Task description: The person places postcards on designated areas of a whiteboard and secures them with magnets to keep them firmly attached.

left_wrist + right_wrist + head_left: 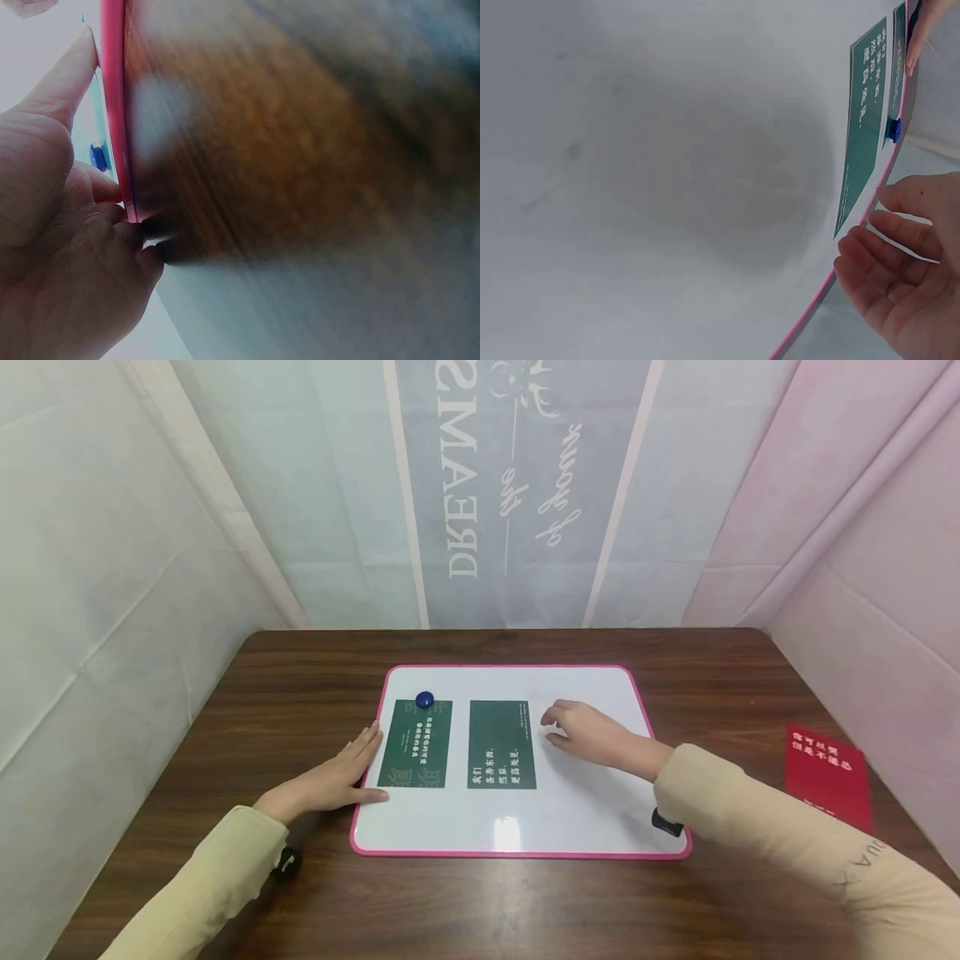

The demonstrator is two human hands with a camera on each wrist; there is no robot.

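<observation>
A glossy, round-cornered whiteboard (570,827) with a pink rim lies on the dark wood-grain table (300,693), carrying two matte green cards; a blue magnet (424,699) pins the left card (416,754). The left hand (337,777) rests flat, fingers straight, against the board's 9 o'clock edge, while the right hand (588,735) hovers loosely curled, seemingly holding nothing, at 3 o'clock of the right card (501,744).

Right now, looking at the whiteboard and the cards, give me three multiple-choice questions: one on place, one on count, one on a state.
1. Where does the blue magnet sit?
A. top of the left green card
B. on the red card
C. on the bare table

2. How many green cards lie on the whiteboard?
A. one
B. two
C. four

3. What is the left hand doing?
A. lifting a card
B. resting flat at the whiteboard's left edge
C. gripping the magnet

Answers: 1 A, the magnet sits at that card's top edge. 2 B, two side by side. 3 B, straight fingers lie along the pink rim.
</observation>
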